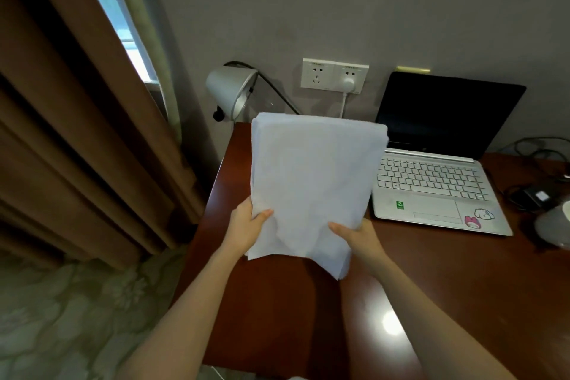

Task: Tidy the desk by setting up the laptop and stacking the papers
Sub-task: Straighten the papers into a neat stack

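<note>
The thick sheaf of plain white paper sheets [311, 182] is held up off the dark red-brown polished wooden desk [431, 281], tilted toward the camera, over the desk's left part, at about 9 o'clock from the laptop. The left hand [246, 231] grips its lower left edge, thumb curled over the front face; the right hand [354, 237] grips the lower right edge the same way, thumb on top and the other fingers hidden behind the sheets. The top edges look roughly even, but the bottom corner hangs ragged, with a few sheets sticking out lower than the rest.

The silver laptop with a white keyboard and a dark screen [438, 176] stands open at 3 o'clock from the sheaf, flat on the desk, its screen facing the person. That half of the job looks done, though the screen is black, so whether it is switched on cannot be told.

What seems left is squaring the sheaf and setting it down as a neat stack on the bare wood under the hands.

Further out, a grey metal desk lamp [231, 92] sits at 11 o'clock from the papers, a white wall socket plate [334, 75] at 12 o'clock, and black cables with a power brick [533, 194] lie at 3 o'clock beyond the laptop.
</note>
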A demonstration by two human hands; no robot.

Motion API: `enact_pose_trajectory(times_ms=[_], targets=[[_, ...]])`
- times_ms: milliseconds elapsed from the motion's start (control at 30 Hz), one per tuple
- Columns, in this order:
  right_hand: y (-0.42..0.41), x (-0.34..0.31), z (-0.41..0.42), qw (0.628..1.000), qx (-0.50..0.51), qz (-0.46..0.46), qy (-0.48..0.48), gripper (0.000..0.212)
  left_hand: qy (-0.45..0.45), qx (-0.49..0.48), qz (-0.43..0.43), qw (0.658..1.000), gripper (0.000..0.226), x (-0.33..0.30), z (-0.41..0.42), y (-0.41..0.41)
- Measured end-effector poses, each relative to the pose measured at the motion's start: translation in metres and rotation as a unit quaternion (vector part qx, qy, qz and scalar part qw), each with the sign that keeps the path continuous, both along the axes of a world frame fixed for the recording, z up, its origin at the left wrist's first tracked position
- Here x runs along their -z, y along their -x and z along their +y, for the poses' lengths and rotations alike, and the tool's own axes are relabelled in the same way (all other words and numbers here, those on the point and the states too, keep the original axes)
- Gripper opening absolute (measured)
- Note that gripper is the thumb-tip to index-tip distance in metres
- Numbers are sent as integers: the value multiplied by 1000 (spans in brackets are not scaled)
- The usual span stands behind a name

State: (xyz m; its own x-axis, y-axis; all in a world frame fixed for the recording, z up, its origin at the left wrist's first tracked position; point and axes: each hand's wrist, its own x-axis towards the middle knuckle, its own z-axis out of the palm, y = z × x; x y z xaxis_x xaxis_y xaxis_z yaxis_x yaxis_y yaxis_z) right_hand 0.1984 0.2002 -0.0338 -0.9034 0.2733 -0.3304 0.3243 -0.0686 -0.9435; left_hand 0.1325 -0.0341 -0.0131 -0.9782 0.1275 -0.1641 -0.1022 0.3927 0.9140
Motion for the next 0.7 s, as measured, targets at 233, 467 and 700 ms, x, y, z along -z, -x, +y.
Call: enact_pose_trajectory(times_ms=[233,467,700], targets=[[-3,35,-48,974,-64,-161,-147,26,150,-55,-99,982,19,21,-49,-7],[-24,40,-77,932,-166,-245,-211,17,122,-54,-160,978,29,41,-88,-42],[-30,33,-93,897,-271,-278,-213,25,141,-77,-176,971,24,42,-132,-61]])
